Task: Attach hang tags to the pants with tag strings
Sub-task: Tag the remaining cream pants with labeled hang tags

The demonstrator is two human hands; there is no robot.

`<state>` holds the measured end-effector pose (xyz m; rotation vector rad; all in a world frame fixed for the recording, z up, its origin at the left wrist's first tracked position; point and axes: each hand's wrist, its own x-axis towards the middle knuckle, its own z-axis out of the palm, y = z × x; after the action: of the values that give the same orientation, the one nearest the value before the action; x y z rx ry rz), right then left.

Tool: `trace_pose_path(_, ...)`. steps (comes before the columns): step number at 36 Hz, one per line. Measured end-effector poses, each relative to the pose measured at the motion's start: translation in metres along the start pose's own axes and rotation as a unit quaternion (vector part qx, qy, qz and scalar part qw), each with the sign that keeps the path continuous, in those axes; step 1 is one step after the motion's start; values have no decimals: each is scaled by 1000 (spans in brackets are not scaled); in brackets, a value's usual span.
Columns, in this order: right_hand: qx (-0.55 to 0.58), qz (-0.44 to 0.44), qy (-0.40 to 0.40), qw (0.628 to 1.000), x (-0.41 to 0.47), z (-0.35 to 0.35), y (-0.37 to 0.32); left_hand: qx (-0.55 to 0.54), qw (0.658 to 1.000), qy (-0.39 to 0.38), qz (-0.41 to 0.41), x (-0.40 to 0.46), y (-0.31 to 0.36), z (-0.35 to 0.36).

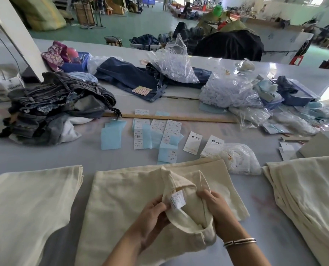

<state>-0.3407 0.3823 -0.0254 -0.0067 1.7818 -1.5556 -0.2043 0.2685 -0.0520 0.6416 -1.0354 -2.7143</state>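
Now we hold the cream pants (140,198) at the near middle of the table (94,156): our left hand (152,214) pinches the waistband beside the white sewn label (177,199), our right hand (215,210) grips the opened waist edge. Two hang tags (192,143) lie farther off, right of the sticker sheets (156,135).

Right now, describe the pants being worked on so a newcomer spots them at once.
On the grey table, three piles of cream cotton pants line the near edge. The worked pair is the middle one. Only its waistband is turned open, held by the left hand and right hand, showing a small white sewn-in label.
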Motion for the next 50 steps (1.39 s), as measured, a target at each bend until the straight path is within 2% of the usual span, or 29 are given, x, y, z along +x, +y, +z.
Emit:
trace_pose_path(7,44,30,17,998,6,-8,-3,19,1000,-9,6,-3,0,-4)
trace_pose_path(12,12,28,2,1000,5,-9,-5,40,999,10,-2,-4,-1,-3)
trace_pose_path(17,-93,-37,11,995,2,-5,-5,75,997,25,-10,0,2,5)
trace_pose_path(22,-124,-66,16,990,-2,-4,-9,111,992,16,-55,-1,10,11)
trace_pose_path(26,-221,-148,-13,964,-10,3,-14,152,986,-1,-62,-3,20,22)
trace_pose_path(30,-289,-206,-32,934,-18,14,-13,163,986,21,-24,-2,24,32)
trace_pose_path(35,-276,-188,-50,941,-18,12,-16,122,990,69,-29,-1,23,25)
trace_pose_path(39,-195,-181,-69,961,-17,10,-15,114,991,73,-20,-4,20,23)
trace_pose_path(42,-143,-156,-33,977,-13,4,-15,115,991,69,-11,-6,18,21)
trace_pose_path(50,-93,-127,-34,987,-1,-4,-16,143,988,49,-6,-9,18,19)
